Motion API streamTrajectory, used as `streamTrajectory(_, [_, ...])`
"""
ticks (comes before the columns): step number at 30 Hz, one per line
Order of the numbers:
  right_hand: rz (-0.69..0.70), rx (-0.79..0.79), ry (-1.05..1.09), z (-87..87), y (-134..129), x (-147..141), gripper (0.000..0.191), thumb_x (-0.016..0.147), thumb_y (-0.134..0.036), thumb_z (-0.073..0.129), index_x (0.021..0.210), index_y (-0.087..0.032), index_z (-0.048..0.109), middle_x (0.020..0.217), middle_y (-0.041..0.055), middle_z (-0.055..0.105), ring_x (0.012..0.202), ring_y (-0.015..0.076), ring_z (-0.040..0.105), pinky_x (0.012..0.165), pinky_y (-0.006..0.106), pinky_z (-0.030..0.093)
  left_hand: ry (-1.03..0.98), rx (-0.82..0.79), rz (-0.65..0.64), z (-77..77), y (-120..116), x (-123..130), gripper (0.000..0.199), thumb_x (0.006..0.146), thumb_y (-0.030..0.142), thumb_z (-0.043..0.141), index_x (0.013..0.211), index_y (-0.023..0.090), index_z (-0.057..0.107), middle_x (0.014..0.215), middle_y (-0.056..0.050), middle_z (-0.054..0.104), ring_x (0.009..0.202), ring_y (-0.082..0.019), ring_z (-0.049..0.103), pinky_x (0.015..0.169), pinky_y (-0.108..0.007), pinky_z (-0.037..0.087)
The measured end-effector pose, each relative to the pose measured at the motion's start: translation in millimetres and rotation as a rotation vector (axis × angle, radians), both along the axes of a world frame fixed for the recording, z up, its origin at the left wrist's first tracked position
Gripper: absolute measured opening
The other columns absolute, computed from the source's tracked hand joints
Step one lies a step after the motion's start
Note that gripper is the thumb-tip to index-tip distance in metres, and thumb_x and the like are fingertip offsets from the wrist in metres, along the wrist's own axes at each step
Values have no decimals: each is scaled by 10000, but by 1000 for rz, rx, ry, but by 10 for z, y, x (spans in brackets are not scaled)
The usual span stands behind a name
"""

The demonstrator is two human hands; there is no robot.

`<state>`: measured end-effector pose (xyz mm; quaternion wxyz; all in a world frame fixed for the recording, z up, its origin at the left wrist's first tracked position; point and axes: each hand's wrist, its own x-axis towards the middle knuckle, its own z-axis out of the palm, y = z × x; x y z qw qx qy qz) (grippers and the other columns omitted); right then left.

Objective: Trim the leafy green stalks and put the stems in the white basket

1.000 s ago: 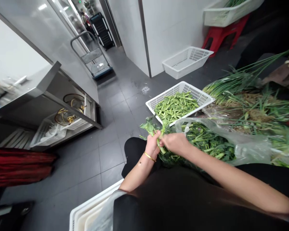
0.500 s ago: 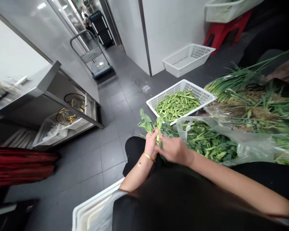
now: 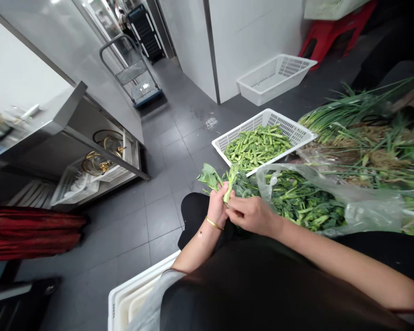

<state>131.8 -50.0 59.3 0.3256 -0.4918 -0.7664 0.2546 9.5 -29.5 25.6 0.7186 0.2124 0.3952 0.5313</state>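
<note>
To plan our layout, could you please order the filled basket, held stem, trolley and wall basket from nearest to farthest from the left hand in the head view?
From the left hand:
1. Held stem, in its grip.
2. Filled basket, ahead, right.
3. Wall basket, beyond that, right.
4. Trolley, far ahead, left.

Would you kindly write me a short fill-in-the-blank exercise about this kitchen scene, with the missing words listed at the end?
1. The hand above the gold bracelet is the person's ____ one.
2. It holds a vegetable stem whose colour is ____.
3. The basket full of stem pieces is ____ in colour.
4. The plastic stool near the wall is ____.

Missing words: left; green; white; red.
</note>
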Motion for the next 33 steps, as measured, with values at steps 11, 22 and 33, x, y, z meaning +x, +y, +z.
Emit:
streamTrajectory(11, [-66, 118, -295, -94, -13, 84, 414, 930, -363, 350, 701, -167, 633, 663, 77, 637, 559, 135, 525, 512, 267, 248, 166, 67, 0, -33, -66, 80, 331, 679, 405, 743, 717, 145, 542, 501, 46, 496, 385, -46, 394, 396, -190, 302])
streamTrajectory(22, [-119, -390, 255, -72, 348, 318, 552, 727, -712, 518, 526, -215, 387, 437, -26, 457, 441, 109, 434, 454, 239, 317, 488, 247, 131, 25, -164, 28, 229, 553, 208, 810, 659, 180, 609, 690, -14, 612, 650, -139, 560, 570, -228, 452])
streamTrajectory(33, [37, -169, 26, -196, 254, 492, 370, 845, -537, 514, 769, -221, 690, 786, 20, 667, 746, 155, 583, 675, 250, 397, 420, 111, 124, -145, -22, 140, 271, 619, 300, 776, 611, 164, 543, 509, 47, 470, 441, -66, 382, 434, -215, 322])
